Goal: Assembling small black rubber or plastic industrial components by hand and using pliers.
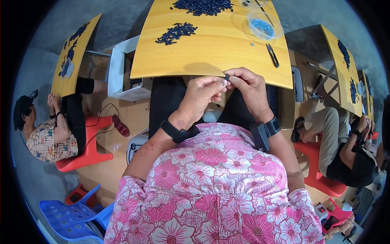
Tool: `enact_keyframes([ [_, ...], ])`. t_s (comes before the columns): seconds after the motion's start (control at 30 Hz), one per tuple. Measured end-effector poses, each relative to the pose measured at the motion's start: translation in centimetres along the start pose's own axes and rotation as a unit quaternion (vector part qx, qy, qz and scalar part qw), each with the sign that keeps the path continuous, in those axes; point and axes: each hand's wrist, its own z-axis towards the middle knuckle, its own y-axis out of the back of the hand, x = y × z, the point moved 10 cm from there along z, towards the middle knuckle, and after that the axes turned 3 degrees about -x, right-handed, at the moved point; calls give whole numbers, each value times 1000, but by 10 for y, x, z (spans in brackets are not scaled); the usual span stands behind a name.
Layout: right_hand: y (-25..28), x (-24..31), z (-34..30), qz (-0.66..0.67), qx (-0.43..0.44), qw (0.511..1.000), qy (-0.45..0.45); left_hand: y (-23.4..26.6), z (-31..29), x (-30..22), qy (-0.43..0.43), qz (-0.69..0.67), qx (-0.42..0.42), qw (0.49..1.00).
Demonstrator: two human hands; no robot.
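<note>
My left hand (202, 92) and my right hand (251, 87) meet just off the near edge of the yellow table (211, 53). Thumb and finger of each are pinched on one small dark cylindrical piece (226, 77), whose finer detail is too small to make out. Farther back on the table lie a small pile of similar dark pieces (177, 33) and a larger pile (203, 5). Black thread snips (272, 55) rest toward the right edge. Behind them stands a clear round tub (254, 35) with small light-blue bits inside.
Below the table at left is an open white box (129, 94); a cardboard box (287, 101) stands at right. People sit on red stools (87, 148) at side tables (77, 57) on both sides. A blue plastic chair (71, 217) is at lower left.
</note>
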Motion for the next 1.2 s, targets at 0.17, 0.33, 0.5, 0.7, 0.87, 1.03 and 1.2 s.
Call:
enact_keyframes([
  [0.17,-7,26,-7,-90,23,985,149,5,0,6,25,-31,-16,999],
  [0.33,-7,28,-7,-174,10,972,159,8,-1,7,25,-20,-30,999],
  [0.5,-12,34,-10,-210,12,961,182,8,1,6,12,-16,-14,1000],
  [0.7,-15,37,-12,-255,24,948,186,-2,-3,-8,-34,34,-18,999],
  [0.87,-17,47,-12,-295,17,927,230,-16,-7,-22,-181,124,-1,976],
  [1.03,-20,50,-13,-299,25,929,217,-12,-8,-36,-220,113,-43,968],
  [1.2,-23,47,-16,-261,48,941,207,-13,-7,-35,-226,182,-6,957],
])
